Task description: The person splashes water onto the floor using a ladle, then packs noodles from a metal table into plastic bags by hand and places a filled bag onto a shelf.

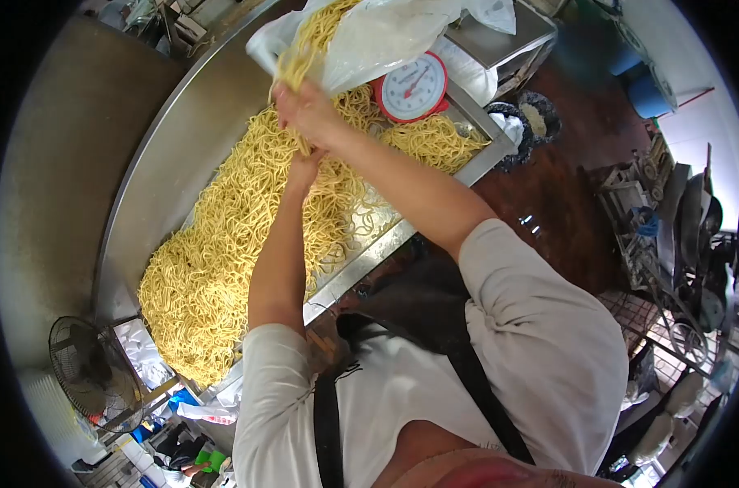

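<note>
A large heap of yellow noodles (247, 220) lies along the metal trough (174, 146). Above its far part my right hand (308, 114) is closed on a bunch of noodles (312, 45), which hangs in front of a white plastic bag (386, 41). Just below it, my left hand (306, 167) is close to the right one; its fingers are partly hidden by noodles and blurred, so its grip is unclear. The bag lies over a scale with a red rim and a white dial (413, 87), to the right of my hands.
A smaller pile of noodles (435, 142) is beside the scale at the trough's right end. A fan (93, 370) stands at the lower left. Blue buckets (648, 96) and a cluttered rack (646, 203) are on the right. Another person (178, 464) is at the bottom left.
</note>
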Available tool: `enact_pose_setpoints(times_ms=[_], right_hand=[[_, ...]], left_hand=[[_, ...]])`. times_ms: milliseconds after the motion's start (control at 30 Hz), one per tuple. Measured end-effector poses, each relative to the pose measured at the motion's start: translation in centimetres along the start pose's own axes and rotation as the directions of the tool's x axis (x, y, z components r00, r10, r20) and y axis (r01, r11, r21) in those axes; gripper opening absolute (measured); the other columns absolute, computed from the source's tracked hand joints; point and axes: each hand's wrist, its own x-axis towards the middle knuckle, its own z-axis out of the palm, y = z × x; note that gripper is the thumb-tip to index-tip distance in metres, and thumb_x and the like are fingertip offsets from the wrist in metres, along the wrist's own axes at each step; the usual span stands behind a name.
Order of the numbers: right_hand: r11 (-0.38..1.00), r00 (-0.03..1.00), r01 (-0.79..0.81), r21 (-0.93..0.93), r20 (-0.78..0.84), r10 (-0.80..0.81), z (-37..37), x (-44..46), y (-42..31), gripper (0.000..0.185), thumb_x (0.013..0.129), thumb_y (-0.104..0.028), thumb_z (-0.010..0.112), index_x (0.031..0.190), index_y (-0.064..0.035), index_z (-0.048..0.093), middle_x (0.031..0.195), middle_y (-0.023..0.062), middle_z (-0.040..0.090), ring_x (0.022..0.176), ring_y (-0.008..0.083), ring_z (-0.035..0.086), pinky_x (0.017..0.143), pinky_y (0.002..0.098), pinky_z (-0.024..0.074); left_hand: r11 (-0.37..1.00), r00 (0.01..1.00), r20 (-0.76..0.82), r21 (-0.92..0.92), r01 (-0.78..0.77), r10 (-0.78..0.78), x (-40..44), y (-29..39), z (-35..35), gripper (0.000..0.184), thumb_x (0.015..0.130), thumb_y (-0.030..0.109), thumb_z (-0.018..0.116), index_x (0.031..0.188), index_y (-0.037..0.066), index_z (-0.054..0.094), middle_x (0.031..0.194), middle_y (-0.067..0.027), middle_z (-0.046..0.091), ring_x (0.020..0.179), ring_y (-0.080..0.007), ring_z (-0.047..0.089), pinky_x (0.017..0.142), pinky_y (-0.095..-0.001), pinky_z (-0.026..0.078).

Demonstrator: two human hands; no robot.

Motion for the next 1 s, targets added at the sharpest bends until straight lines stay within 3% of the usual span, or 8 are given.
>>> enact_pose_setpoints(times_ms=[100,267,433,500,633,733,800,1000], right_hand=[[0.989,0.989,0.140,-0.050,0.053,-0.138,-3.9,-1.1,-2.0,0.048,0.092,-0.024,0.065,0.128,0.0011,0.045,0.090,0.0050,0.057,0.083,0.0138,0.058,0.078,0.0301,0.0507],[0.920,0.902,0.345,-0.186,0.335,-0.271,-2.1,-4.1,4.3,0.070,0.081,-0.024,0.078,0.135,-0.0005,0.041,0.110,0.0093,0.056,0.113,0.0174,0.050,0.100,0.0313,0.0414],[0.950,0.973,-0.121,0.288,0.224,0.056,0.7,-2.2,0.9,0.026,0.094,-0.021,0.064,0.111,-0.0022,0.059,0.095,0.0019,0.061,0.081,0.0117,0.058,0.072,0.0320,0.0558],[0.968,0.985,-0.102,0.230,0.163,0.065,1.2,-2.2,-2.1,0.025,0.094,-0.023,0.064,0.108,-0.0030,0.060,0.089,0.0015,0.059,0.072,0.0107,0.055,0.062,0.0311,0.0535],[0.898,0.964,-0.223,0.379,0.220,0.147,0.7,-0.6,-5.3,0.025,0.093,-0.026,0.066,0.103,-0.0044,0.060,0.080,0.0021,0.054,0.058,0.0079,0.043,0.048,0.0239,0.0376],[0.936,0.976,-0.146,0.319,0.203,0.083,-0.3,1.1,-8.7,0.027,0.091,-0.028,0.068,0.100,-0.0041,0.060,0.075,0.0023,0.054,0.053,0.0078,0.038,0.045,0.0226,0.0305],[0.977,0.975,-0.042,0.207,0.222,-0.006,-1.3,2.7,-11.6,0.029,0.090,-0.030,0.069,0.099,-0.0036,0.060,0.076,0.0030,0.057,0.052,0.0093,0.041,0.044,0.0243,0.0327],[0.978,0.980,-0.047,0.204,0.201,0.005,-3.6,8.5,-14.2,0.020,0.091,-0.030,0.069,0.099,-0.0122,0.062,0.067,-0.0039,0.051,0.050,0.0053,0.042,0.043,0.0214,0.0305]], left_hand=[[0.862,0.999,-0.031,-0.504,-0.051,0.041,-2.9,3.0,-3.3,0.013,0.091,0.018,0.058,0.092,0.005,0.058,0.064,0.0005,0.048,0.055,-0.0101,0.042,0.052,-0.0263,0.035],[0.953,0.964,0.036,-0.167,-0.254,0.263,-7.8,18.0,-5.4,0.030,0.087,0.019,0.062,0.112,0.001,0.060,0.085,-0.0046,0.060,0.076,-0.0130,0.055,0.068,-0.0271,0.044],[0.719,0.752,-0.317,-0.238,-0.653,0.578,-6.3,16.0,-9.0,0.040,0.087,0.020,0.063,0.123,0.004,0.056,0.107,-0.0050,0.061,0.097,-0.0162,0.058,0.092,-0.0298,0.042],[0.697,0.788,-0.305,-0.367,-0.616,0.535,-7.1,12.5,-4.7,0.044,0.088,0.027,0.063,0.124,0.003,0.055,0.112,-0.0096,0.062,0.098,-0.0198,0.059,0.090,-0.0323,0.044],[0.967,0.971,0.025,0.088,-0.238,0.236,-7.9,1.3,1.4,0.042,0.090,0.035,0.065,0.112,0.000,0.060,0.095,-0.0176,0.066,0.085,-0.0239,0.062,0.075,-0.0372,0.047],[0.993,0.985,-0.154,0.100,-0.064,0.079,-8.4,-2.4,-0.7,0.025,0.091,0.021,0.061,0.103,0.000,0.065,0.070,-0.0168,0.064,0.062,-0.0274,0.062,0.058,-0.0389,0.047],[0.811,0.876,-0.198,0.507,-0.293,0.440,-7.8,-7.1,-5.7,0.021,0.089,0.008,0.056,0.106,-0.001,0.064,0.075,-0.0202,0.065,0.063,-0.0316,0.061,0.058,-0.0396,0.049],[0.536,0.895,-0.435,0.781,0.320,0.100,-6.1,-17.2,-22.2,0.032,0.087,0.014,0.051,0.114,0.000,0.064,0.097,-0.0265,0.067,0.090,-0.0399,0.066,0.075,-0.0495,0.051]])
